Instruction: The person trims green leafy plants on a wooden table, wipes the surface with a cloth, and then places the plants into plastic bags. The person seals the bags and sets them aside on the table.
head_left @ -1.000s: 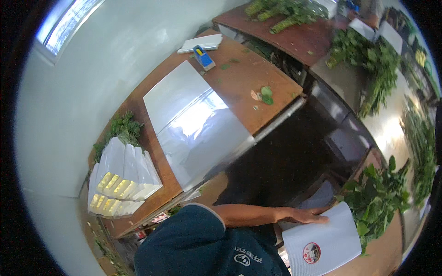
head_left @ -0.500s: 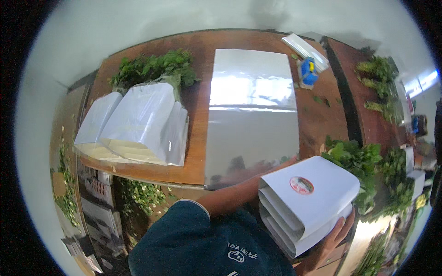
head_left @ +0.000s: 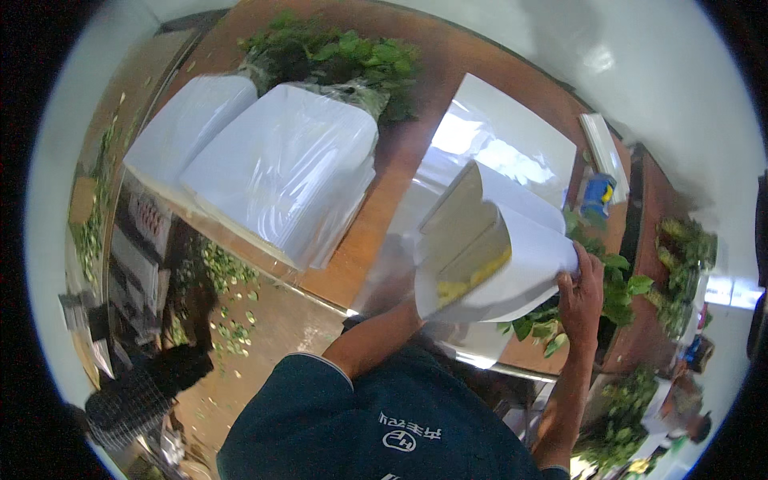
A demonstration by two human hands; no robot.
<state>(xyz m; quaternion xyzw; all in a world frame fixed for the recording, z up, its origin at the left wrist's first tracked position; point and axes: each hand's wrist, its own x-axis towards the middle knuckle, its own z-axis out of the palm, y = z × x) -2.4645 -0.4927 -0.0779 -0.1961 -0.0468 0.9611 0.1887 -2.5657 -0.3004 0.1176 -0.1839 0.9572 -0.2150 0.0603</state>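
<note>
A flower bunch in a white paper wrap (head_left: 532,256) is held tilted in front of me. Its near left end gapes, with yellow blooms (head_left: 476,280) inside; green leaves (head_left: 612,300) stick out at the right. My right hand (head_left: 583,290) grips the wrap's right edge, fingers closed. My left forearm (head_left: 372,340) reaches to the bunch's lower left; the hand is behind the wrap, its fingers hidden. Beneath the bunch lies a shiny clear film sheet (head_left: 512,120) on the brown table (head_left: 344,276).
Wrapped bunches in white paper and clear film (head_left: 276,160) lie at the left, leaves (head_left: 360,60) pointing away. A blue and yellow object (head_left: 597,194) and a roll-like white stack (head_left: 606,152) are at the far right. Leaf litter (head_left: 232,332) covers some floor. Another person (head_left: 132,400) is lower left.
The bunch has turned so its open end with yellow blooms shows, and it has moved up over the film. My right hand has risen with it. The whole view has swung left.
</note>
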